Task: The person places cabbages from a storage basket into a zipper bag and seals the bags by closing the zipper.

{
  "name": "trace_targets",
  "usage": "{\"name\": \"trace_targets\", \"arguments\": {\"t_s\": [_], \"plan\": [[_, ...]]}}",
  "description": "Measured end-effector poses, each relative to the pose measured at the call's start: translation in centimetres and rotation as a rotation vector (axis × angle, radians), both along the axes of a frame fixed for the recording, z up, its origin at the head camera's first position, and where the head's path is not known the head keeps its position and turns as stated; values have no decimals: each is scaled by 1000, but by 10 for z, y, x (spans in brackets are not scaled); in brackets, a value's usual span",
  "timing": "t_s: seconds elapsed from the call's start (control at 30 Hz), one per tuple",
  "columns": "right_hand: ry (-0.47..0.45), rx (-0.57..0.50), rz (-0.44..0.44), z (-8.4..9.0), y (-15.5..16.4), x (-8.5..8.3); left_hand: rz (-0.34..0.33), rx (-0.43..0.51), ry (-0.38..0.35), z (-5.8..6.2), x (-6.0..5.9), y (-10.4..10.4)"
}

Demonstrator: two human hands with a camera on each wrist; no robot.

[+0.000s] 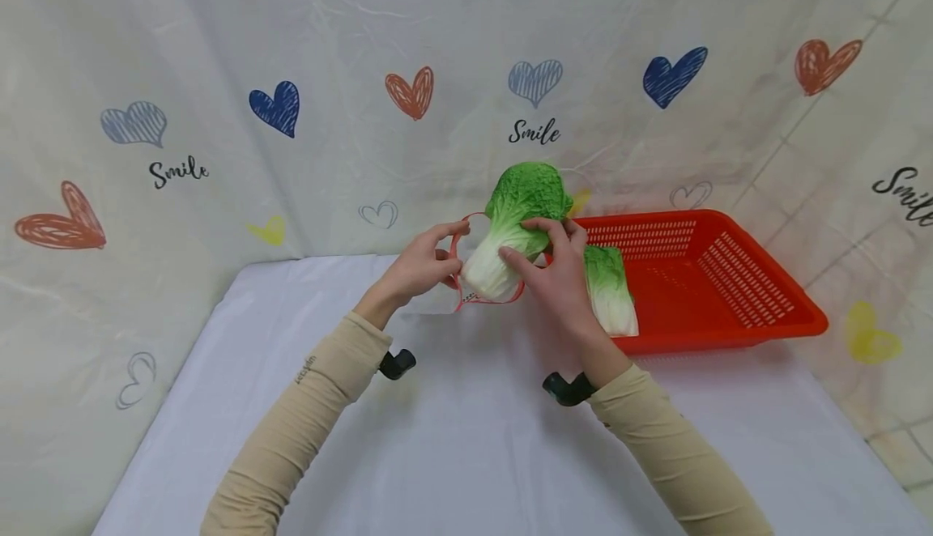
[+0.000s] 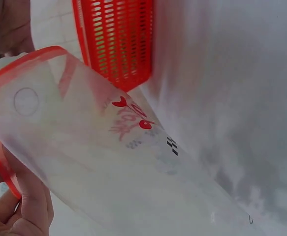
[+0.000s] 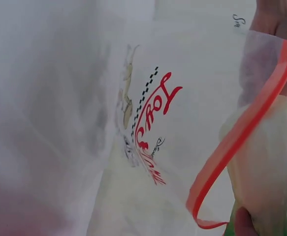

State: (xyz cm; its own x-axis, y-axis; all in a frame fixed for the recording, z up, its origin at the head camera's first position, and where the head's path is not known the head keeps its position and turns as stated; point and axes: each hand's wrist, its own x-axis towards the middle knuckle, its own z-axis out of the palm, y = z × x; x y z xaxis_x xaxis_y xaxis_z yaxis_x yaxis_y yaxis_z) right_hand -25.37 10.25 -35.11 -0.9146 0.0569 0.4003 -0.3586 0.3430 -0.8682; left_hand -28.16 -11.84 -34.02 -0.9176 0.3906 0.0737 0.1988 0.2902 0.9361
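Note:
My left hand (image 1: 426, 261) pinches the red-edged rim of a see-through plastic bag (image 2: 109, 162) and holds its mouth apart. In my right hand (image 1: 557, 273) is a napa cabbage (image 1: 528, 200), tilted with its green leaves up and its white base at the bag's mouth. The right wrist view shows the white base (image 3: 264, 167) beside the red edge (image 3: 241, 132) of the bag, with red lettering printed on the film. A second, smaller cabbage (image 1: 611, 291) lies in the red basket, close to my right hand.
The red perforated plastic basket (image 1: 787, 321) stands on the right of the table, which has a white cloth (image 1: 466, 439). Behind it hangs a pale sheet (image 1: 328, 163) printed with hearts and "Smile".

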Motion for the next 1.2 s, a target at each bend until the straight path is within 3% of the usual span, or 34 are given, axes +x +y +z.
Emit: {"name": "trace_targets", "arguments": {"t_s": [0.33, 0.5, 0.63, 0.73, 1.03, 1.2], "plan": [[126, 110, -74, -11, -13, 2, -6, 26, 28, 5, 3, 0], [214, 283, -66, -25, -25, 5, -11, 54, 83, 12, 3, 3], [217, 361, -76, -30, -27, 6, -14, 73, 104, 17, 5, 5], [203, 318, -51, -28, -25, 6, -8, 84, 87, 16, 5, 3], [105, 96, 166, -24, -20, -2, -22, 151, -6, 5, 3, -2], [132, 86, 235, -24, -16, -4, -30, 155, -25, 1, 1, -4]]}}
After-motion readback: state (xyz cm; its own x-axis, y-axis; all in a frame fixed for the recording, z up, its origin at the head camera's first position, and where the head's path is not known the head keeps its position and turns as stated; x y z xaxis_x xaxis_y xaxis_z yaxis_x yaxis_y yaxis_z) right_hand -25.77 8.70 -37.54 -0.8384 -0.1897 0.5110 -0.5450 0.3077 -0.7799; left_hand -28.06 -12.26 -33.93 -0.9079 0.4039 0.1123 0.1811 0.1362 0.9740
